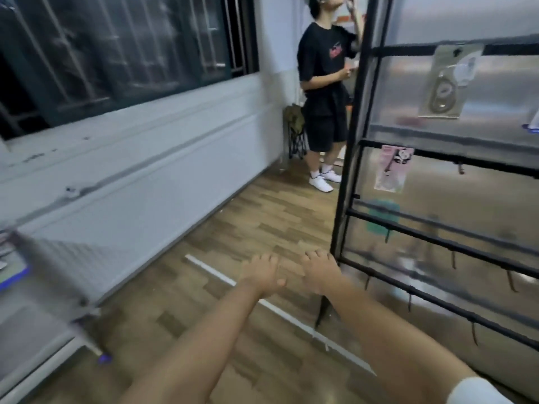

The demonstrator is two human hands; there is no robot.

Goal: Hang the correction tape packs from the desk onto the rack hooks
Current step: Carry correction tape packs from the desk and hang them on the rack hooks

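Overall, wood-plank flooring (pixel 256 217) fills the frame centre, with a barred window (pixel 116 48) above a white wall at upper left. At top centre a person in black clothing (pixel 323 83) stands beside the black rack (pixel 437 243) — its hooks (pixel 475 333) line the bars at right. 1 correction tape pack (pixel 446 83), a clear blister on pale card, hangs at upper right. Left hand (pixel 262 272) and right hand (pixel 319 271) reach forward at lower centre, side by side, fingers extended and holding nothing. Motion blur obscures the desk edge (pixel 43 258) at lower left.
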